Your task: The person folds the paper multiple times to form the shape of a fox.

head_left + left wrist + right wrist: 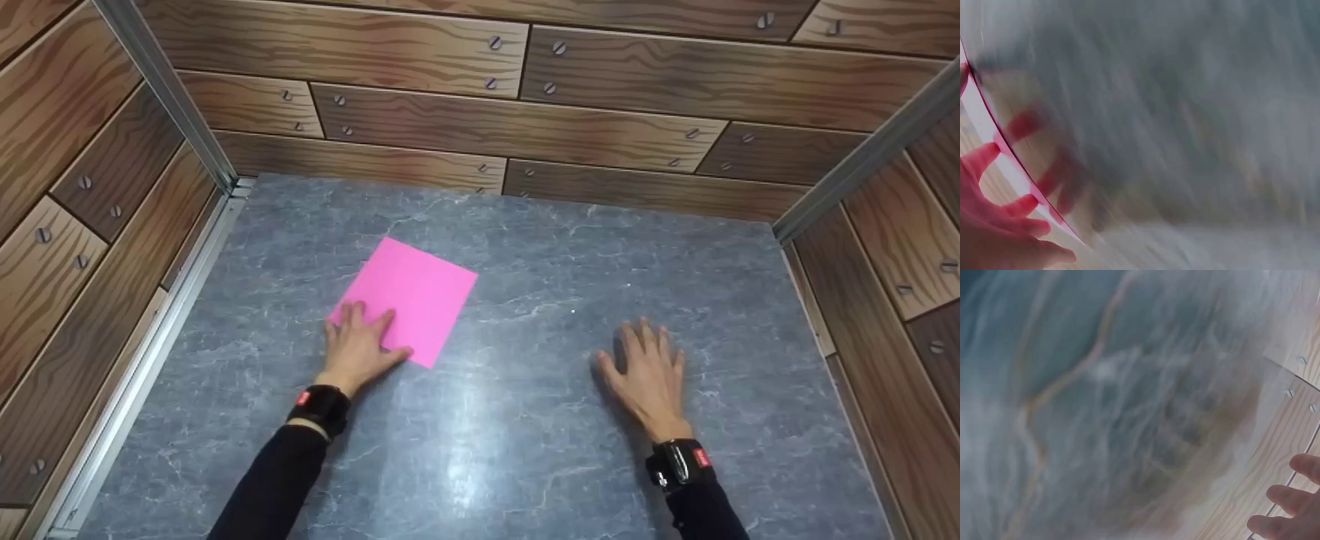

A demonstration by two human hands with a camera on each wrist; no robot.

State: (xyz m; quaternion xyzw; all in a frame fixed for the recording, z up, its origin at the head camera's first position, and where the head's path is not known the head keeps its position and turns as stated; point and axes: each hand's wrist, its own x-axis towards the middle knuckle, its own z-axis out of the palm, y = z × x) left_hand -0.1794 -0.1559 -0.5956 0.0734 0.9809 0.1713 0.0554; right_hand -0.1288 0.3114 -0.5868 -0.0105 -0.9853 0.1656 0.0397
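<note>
A flat pink sheet of paper [420, 289] lies at a slant on the grey marbled tabletop, left of the middle. My left hand [354, 349] has its fingers spread over the sheet's lower left edge, the thumb near the bottom corner. In the left wrist view the fingertips of the left hand [994, 219] meet the pink sheet's edge [1016, 169]. Well to the right, my right hand [646, 371] is spread low over the bare surface and holds nothing. Three of its fingers [1286, 498] show in the right wrist view.
The grey marbled surface [540, 405] is bounded by a wood-plank patterned back wall [420, 112], a left wall [82, 225] and a right wall [885, 255]. Metal posts stand in the corners. A pale rail [142, 375] runs along the left edge.
</note>
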